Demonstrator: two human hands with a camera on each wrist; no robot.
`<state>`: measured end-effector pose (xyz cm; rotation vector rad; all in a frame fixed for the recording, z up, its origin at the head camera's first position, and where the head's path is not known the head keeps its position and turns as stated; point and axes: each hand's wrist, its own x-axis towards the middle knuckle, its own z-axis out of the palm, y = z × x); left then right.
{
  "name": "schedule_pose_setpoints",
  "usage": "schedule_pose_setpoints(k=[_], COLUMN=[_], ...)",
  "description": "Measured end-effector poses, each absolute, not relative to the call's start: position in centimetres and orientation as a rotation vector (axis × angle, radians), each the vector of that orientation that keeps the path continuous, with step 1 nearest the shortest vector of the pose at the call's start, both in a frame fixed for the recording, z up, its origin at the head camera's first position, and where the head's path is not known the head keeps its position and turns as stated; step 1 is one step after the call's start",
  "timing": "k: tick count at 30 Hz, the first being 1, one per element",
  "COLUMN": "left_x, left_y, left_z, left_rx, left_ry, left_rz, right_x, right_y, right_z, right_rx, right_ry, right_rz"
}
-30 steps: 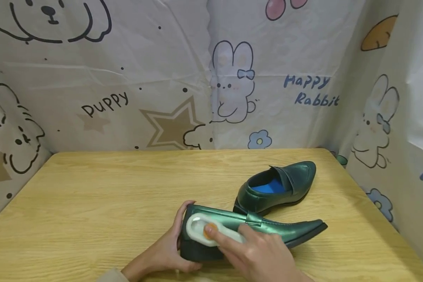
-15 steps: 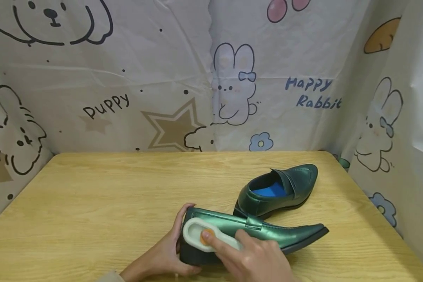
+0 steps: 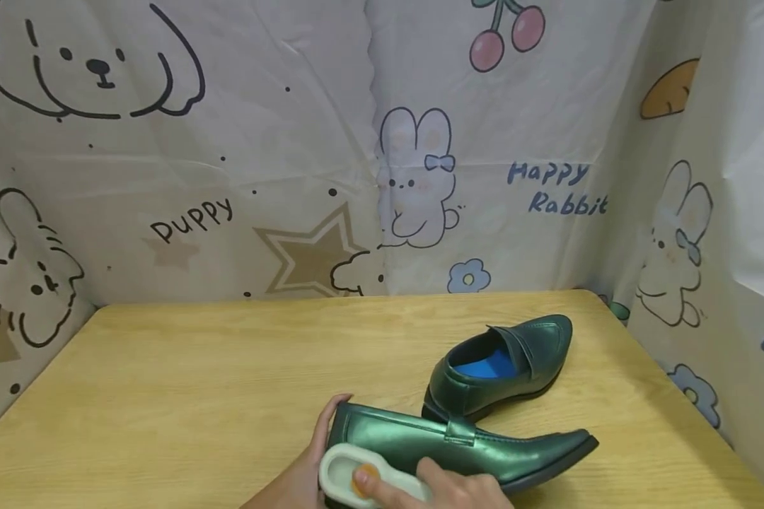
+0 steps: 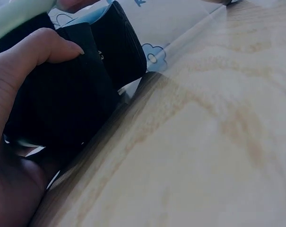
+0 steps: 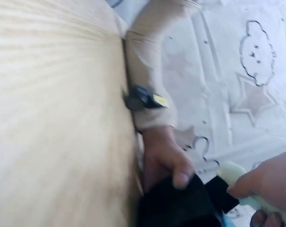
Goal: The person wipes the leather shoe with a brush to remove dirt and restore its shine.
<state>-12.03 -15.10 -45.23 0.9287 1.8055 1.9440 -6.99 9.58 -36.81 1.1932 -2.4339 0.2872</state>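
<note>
A metallic green loafer (image 3: 407,442) lies tipped on its side near the table's front edge, toe to the right. My left hand (image 3: 296,481) grips its heel end; in the left wrist view the thumb (image 4: 48,45) presses the black heel (image 4: 62,99). My right hand (image 3: 448,491) holds a pale green brush (image 3: 337,470) against the shoe's side by the heel, a finger resting on its orange button. Dark bristles (image 5: 221,195) seem to show under the brush head in the right wrist view. The head view cuts off the lower part of both hands.
A second green loafer (image 3: 506,367) with a blue insole stands upright just behind the first, toe to the back right. The wooden table (image 3: 197,382) ends at a printed cloth backdrop (image 3: 293,141) behind and at the sides.
The head view has tilted up, so everything sits lower in it. My right hand has shifted the brush slightly down and toward the heel. The left hand keeps its grip.
</note>
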Motion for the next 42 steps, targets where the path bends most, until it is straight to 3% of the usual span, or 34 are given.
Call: schedule_pose_setpoints(k=[7,16,24,30,38,42], left_x=[-12.0,-11.6,-11.7,-11.4,-11.4,-11.5], left_y=[-14.7,-14.7,-14.6,-14.8,-14.6,-14.6], left_z=[-44.3,-44.5,-44.3,-44.5,-44.4,-44.5], left_rx=[0.789,0.787,0.685,0.75,0.721,0.766], left_ry=[1.754,1.746,1.724,1.775,1.75,1.749], left_rz=[1.986,1.98,1.973,1.963,1.976,1.983], right_x=[-9.0,-7.9,-8.8,-7.8,-8.7,-8.4], right_y=[10.9,10.5,11.6,10.7,11.7,11.6], right_z=[-34.8,-35.9,-34.5,-35.7,-34.5,-34.8], right_rx=[1.025,1.254,1.038,1.222,1.039,1.09], right_ry=[-2.559,-2.44,-2.61,-2.463,-2.623,-2.584], right_rz=[0.36,0.393,0.347,0.409,0.363,0.358])
